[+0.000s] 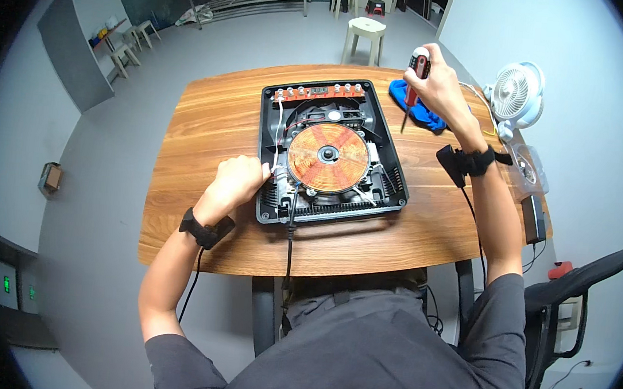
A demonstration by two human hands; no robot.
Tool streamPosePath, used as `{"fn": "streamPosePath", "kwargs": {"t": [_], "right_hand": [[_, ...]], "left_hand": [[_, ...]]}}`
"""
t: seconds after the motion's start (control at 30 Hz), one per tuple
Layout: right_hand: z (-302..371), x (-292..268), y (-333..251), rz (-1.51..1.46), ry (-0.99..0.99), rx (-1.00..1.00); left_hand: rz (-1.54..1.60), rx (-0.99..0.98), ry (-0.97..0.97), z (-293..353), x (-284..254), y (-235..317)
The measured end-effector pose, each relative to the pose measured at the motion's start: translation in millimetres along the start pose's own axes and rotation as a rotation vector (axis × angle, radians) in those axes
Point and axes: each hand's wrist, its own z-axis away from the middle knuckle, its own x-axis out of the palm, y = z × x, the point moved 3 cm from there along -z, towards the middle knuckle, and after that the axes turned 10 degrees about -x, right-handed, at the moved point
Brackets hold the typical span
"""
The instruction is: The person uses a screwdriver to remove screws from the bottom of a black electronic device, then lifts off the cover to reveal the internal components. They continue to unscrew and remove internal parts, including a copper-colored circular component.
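Observation:
An opened induction cooker (402, 202) lies on the table, its black casing exposing the inside. A round copper coil (306, 166) sits in the middle, and a red-orange circuit board (288, 94) runs along the far edge. My left hand (236, 181) is closed at the casing's left wall, thumb over the rim close to a white wire (279, 130); its fingertips are partly hidden. Raised past the casing's far right corner, my right hand (440, 88) grips a red and white screwdriver (411, 94), its shaft pointing down, apart from the cooker.
A blue cloth (424, 117) lies under the right hand. Along the table's right side are a white fan (517, 94), a clear plastic box (529, 171) and a black adapter (534, 219). A black power cord (289, 255) hangs over the front edge.

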Motion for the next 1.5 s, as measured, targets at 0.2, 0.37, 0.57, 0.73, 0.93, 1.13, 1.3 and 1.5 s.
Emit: {"fn": "streamPosePath", "kwargs": {"t": [0.2,0.37,0.57,0.73,0.93,1.13,1.3,1.5], "right_hand": [[30,-13,-121,-0.373,-0.062,-0.315],[63,1,-164,-0.459,-0.213,-0.449],[73,19,-179,-0.497,-0.328,-0.531],[73,25,-192,-0.497,-0.417,-0.505],[70,31,-195,-0.463,-0.445,-0.516],[71,31,-196,-0.452,-0.484,-0.439],[69,29,-196,-0.448,-0.448,-0.528],[71,29,-196,-0.480,-0.500,-0.465]], "left_hand": [[-0.031,-0.029,-0.012,-2,11,-9],[0.062,-0.011,0.042,-2,11,-8],[-0.039,0.136,0.093,-3,17,-12],[-0.005,0.107,0.084,-2,18,-13],[0.055,0.094,0.073,-2,15,-10],[0.025,0.139,0.094,-1,18,-11],[-0.011,0.086,0.059,-5,21,-10],[0.015,0.077,0.026,-5,19,-11]]}}
